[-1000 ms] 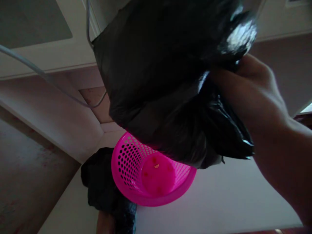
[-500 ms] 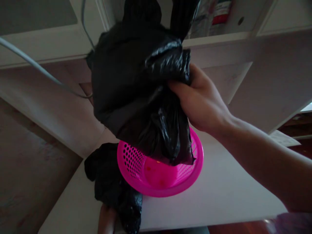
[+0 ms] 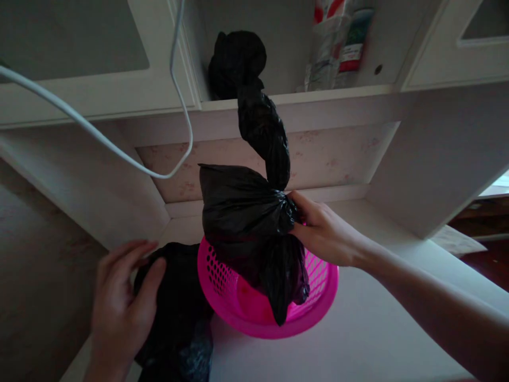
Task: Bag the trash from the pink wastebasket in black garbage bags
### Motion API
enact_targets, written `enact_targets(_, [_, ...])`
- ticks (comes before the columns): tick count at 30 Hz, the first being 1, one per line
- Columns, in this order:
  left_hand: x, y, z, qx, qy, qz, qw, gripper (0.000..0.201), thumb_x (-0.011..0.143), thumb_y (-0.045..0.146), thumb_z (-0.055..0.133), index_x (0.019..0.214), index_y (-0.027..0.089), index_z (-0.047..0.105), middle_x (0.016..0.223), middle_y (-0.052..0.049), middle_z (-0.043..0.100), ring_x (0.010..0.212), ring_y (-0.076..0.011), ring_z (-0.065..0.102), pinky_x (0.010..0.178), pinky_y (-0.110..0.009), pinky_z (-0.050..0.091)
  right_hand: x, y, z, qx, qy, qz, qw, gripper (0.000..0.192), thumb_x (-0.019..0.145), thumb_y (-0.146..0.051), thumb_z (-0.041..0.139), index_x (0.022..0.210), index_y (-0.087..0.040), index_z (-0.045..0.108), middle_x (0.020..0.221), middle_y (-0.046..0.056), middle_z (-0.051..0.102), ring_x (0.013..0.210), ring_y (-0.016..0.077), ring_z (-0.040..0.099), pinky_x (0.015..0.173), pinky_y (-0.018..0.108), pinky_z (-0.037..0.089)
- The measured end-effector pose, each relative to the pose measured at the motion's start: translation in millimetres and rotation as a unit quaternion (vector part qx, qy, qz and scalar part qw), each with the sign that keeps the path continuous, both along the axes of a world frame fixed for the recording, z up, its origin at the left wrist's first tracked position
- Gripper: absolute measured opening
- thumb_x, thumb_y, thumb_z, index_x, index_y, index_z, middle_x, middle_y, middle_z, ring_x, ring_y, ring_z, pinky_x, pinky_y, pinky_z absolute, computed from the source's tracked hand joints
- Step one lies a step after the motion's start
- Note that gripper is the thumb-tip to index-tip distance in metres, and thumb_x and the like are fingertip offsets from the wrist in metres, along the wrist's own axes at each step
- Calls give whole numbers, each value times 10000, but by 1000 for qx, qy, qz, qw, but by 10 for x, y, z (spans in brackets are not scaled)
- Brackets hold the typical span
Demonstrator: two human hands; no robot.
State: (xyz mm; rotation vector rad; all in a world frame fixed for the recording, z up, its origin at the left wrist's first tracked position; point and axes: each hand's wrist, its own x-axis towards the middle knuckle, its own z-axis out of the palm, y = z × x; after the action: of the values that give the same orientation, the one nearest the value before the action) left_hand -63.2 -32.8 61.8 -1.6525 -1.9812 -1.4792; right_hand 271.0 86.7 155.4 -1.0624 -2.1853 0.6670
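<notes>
A black plastic bag [image 3: 238,212] hangs over the pink perforated basket [image 3: 274,330], its lower end dipping inside the rim. My right hand [image 3: 324,231] is closed round the bag's gathered neck. From there a twisted length of black plastic [image 3: 268,132] runs up to the cupboard shelf. My left hand [image 3: 125,300] is raised at the lower left, thumb and fingers apart, holding nothing. Just behind it, a second black plastic bag [image 3: 177,307] lies on the white surface, left of the basket; whether the hand touches it I cannot tell.
Another black bundle [image 3: 238,61] sits in the open cupboard, with clear plastic packaging [image 3: 328,53] and a red-and-green package [image 3: 355,42] to its right. A white cable [image 3: 99,138] loops down at the left. The basket stands on a white surface [image 3: 358,329].
My right hand has lowered the bag toward the basket, and the cupboard shelf now shows behind it. My left hand has risen from the second bag's lower end to its left side.
</notes>
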Motion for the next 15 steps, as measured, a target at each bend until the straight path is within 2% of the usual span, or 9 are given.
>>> enact_targets(2, [247, 415, 348, 2, -37, -110, 993, 484, 985, 514, 579, 1391, 252, 581, 1547, -99, 495, 1378, -295, 545, 1132, -461, 504, 15, 31, -46, -18, 1, 3, 1000, 112, 864, -316, 553, 906, -238, 484, 873, 13, 681, 829, 220, 622, 698, 309, 428])
enact_targets(3, [333, 604, 460, -23, -31, -155, 987, 559, 1000, 532, 541, 1482, 250, 510, 1618, -103, 450, 1464, -295, 471, 1173, -465, 466, 25, 45, -67, -26, -2, 7, 1000, 120, 861, -324, 553, 914, -237, 490, 858, 12, 676, 812, 218, 616, 688, 308, 427])
enact_targets(5, [460, 901, 587, -84, 9, -236, 968, 680, 1011, 567, 486, 1585, 215, 392, 1700, -119, 356, 1556, -305, 348, 1266, -513, 321, 54, 66, -102, -32, -16, 17, 999, 120, 848, -308, 551, 925, -232, 498, 844, 15, 673, 792, 216, 612, 676, 306, 426])
enact_targets(7, [574, 1065, 640, -161, 65, -307, 936, 663, 1032, 552, 440, 1587, 191, 402, 1680, -131, 400, 1540, -304, 382, 1277, -518, 292, 91, 85, -125, -28, -37, 25, 999, 115, 831, -258, 543, 936, -226, 507, 884, 32, 690, 817, 220, 624, 699, 307, 437])
enact_targets(9, [699, 1116, 662, -225, 118, -359, 898, 527, 1060, 483, 403, 1487, 208, 541, 1550, -117, 578, 1416, -286, 549, 1211, -482, 406, 131, 110, -145, -25, -63, 32, 997, 124, 825, -218, 539, 947, -219, 518, 928, 52, 712, 852, 225, 645, 732, 309, 447])
enact_targets(11, [820, 1110, 658, -272, 174, -390, 862, 427, 1081, 386, 355, 1317, 218, 669, 1343, -102, 729, 1221, -265, 689, 1092, -433, 513, 163, 142, -170, -28, -103, 41, 993, 122, 839, -215, 549, 960, -211, 533, 946, 70, 729, 853, 231, 668, 728, 309, 448])
enact_targets(15, [969, 1155, 520, -329, 284, -423, 795, 342, 1002, 194, 425, 1016, 198, 766, 1045, -116, 813, 927, -249, 769, 884, -355, 590, 149, 204, -251, -23, -240, 101, 965, 143, 862, -222, 583, 999, -188, 608, 925, 116, 767, 819, 263, 712, 661, 316, 428])
